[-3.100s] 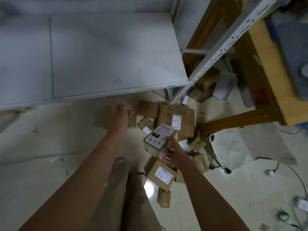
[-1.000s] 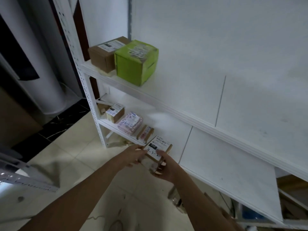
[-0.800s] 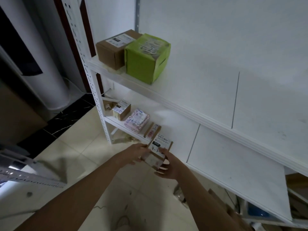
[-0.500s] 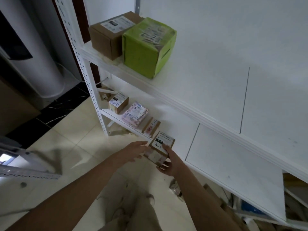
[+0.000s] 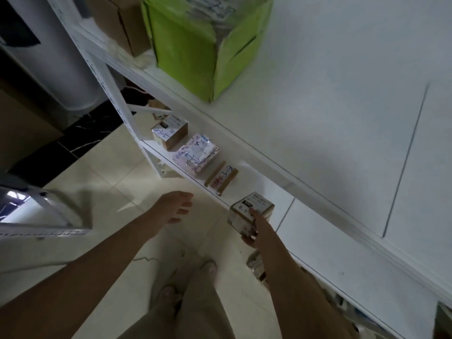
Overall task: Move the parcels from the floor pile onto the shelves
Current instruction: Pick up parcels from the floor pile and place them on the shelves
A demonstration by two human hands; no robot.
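Left hand has let go; right hand holds parcel label-up.

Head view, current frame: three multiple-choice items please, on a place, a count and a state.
1. Where is the green box? A on the floor; B on the upper shelf; C in a hand.
2. How many parcels lie on the lower shelf besides the small box in the right hand? A one; B three; C five.
3. The left hand is: A open and empty; B gripping a box; C pressing the shelf.
1 B: it stands beside a brown cardboard box. 2 B: box marked 4-3-5, pink packet, flat cardboard parcel. 3 A: it hangs relaxed, holding nothing.
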